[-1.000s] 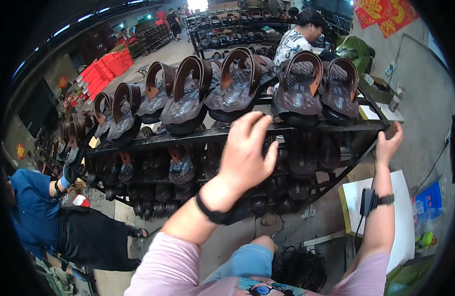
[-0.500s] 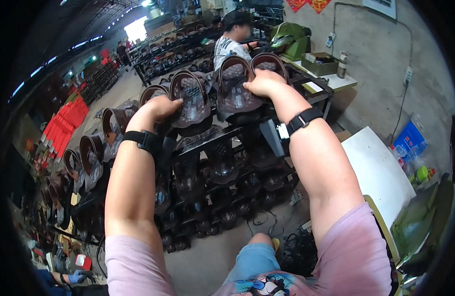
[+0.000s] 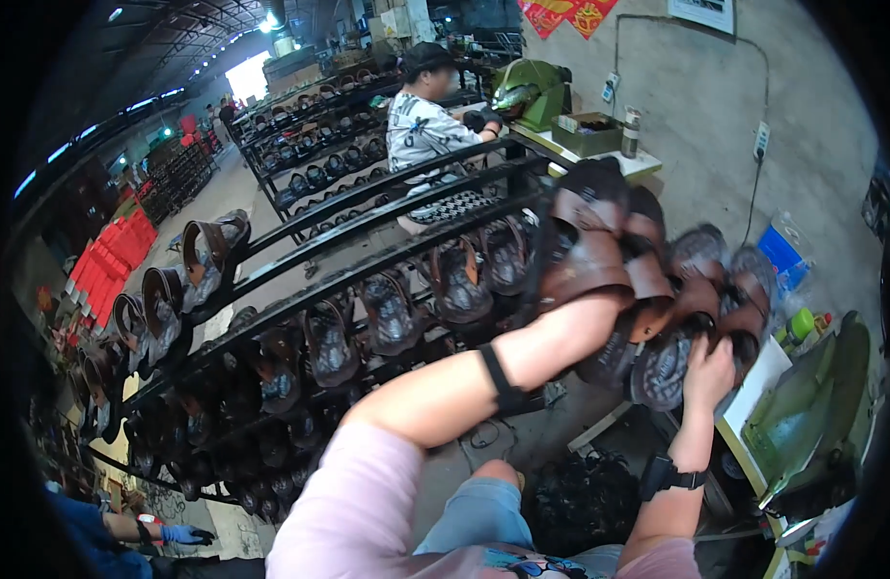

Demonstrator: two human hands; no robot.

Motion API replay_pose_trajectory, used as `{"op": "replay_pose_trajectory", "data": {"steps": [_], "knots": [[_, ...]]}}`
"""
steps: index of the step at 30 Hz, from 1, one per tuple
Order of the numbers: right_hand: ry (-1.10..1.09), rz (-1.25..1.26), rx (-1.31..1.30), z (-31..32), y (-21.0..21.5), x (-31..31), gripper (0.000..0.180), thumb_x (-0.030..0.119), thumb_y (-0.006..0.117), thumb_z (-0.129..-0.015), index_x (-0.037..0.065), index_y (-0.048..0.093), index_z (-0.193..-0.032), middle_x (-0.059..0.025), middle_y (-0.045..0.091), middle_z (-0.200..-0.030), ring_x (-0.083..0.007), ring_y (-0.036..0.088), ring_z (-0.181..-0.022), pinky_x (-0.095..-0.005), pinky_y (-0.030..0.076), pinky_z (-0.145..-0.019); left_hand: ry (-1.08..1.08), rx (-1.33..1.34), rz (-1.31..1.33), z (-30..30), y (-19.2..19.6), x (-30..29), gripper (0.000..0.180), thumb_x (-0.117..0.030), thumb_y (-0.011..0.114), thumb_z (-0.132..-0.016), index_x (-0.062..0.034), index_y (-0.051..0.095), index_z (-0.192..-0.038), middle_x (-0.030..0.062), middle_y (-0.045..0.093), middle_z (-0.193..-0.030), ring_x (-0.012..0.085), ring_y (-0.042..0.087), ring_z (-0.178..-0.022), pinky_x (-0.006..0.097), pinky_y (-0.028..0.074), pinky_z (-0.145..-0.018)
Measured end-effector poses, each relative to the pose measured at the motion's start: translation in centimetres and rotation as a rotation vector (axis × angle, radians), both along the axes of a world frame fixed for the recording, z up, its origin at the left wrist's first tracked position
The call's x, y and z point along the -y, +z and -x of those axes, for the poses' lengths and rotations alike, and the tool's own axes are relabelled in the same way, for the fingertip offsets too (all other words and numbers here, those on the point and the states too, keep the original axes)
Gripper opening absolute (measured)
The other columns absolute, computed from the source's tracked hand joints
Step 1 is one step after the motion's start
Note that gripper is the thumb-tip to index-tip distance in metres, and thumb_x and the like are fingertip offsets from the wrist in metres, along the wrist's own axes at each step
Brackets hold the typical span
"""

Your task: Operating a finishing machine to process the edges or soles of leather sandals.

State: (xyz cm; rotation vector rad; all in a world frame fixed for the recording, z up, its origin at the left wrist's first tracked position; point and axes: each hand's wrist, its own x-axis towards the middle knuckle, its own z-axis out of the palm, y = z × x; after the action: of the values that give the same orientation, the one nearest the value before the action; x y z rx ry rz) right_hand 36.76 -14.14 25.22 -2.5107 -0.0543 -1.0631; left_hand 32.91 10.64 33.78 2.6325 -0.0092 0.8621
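Observation:
Off the rack's right end, over the white table, I hold several brown sandals with broad straps. My left hand [image 3: 607,311] reaches into the left pair of sandals [image 3: 585,275]; its fingers are hidden behind the straps, and the pair is blurred by motion. Closed on the right pair of sandals [image 3: 662,372] is my right hand [image 3: 711,372], its fingers at the strap openings. The two pairs are close together and tilted. Left of them, the black metal rack [image 3: 368,207] carries rows of similar sandals [image 3: 392,314] on its lower tiers.
A green machine [image 3: 811,405] stands by the white table [image 3: 753,386] at right. Beyond the rack a person [image 3: 425,125] sits at another green machine [image 3: 532,92]. Black scraps [image 3: 585,502] lie on the floor. A co-worker's gloved hand [image 3: 184,534] shows at lower left.
Both hands have lifted sandals off the rack's top and swung them right, toward the white table. Bare rails now show on that part of the rack. The view has shifted too.

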Motion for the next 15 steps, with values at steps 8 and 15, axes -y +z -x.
{"op": "replay_pose_trajectory", "data": {"steps": [8,15], "knots": [[-0.327,-0.101,-0.521,-4.4,-9.4,10.5,0.061,0.036,0.070,-0.089,-0.001,0.049,-0.132,-0.0232,0.055,-0.115,-0.0430,0.060,-0.105,-0.0483,0.049,-0.090,-0.134,-0.447,0.257,-11.4,-17.8,12.5,0.038,-0.032,0.054,-0.095,0.0002,0.053,-0.115,0.0272,0.060,-0.114,0.0429,0.065,-0.100,0.050,0.053,-0.087],[0.195,0.004,-0.269,8.4,-7.9,6.1,0.077,0.031,0.068,-0.087,0.002,0.033,-0.149,-0.0273,0.033,-0.150,-0.0439,0.037,-0.136,-0.0523,0.031,-0.112,-0.240,-0.383,0.427,-7.6,-17.1,11.2,0.082,-0.043,0.078,-0.078,0.0055,0.044,-0.136,0.0297,0.051,-0.132,0.0425,0.053,-0.121,0.043,0.045,-0.103]]}}
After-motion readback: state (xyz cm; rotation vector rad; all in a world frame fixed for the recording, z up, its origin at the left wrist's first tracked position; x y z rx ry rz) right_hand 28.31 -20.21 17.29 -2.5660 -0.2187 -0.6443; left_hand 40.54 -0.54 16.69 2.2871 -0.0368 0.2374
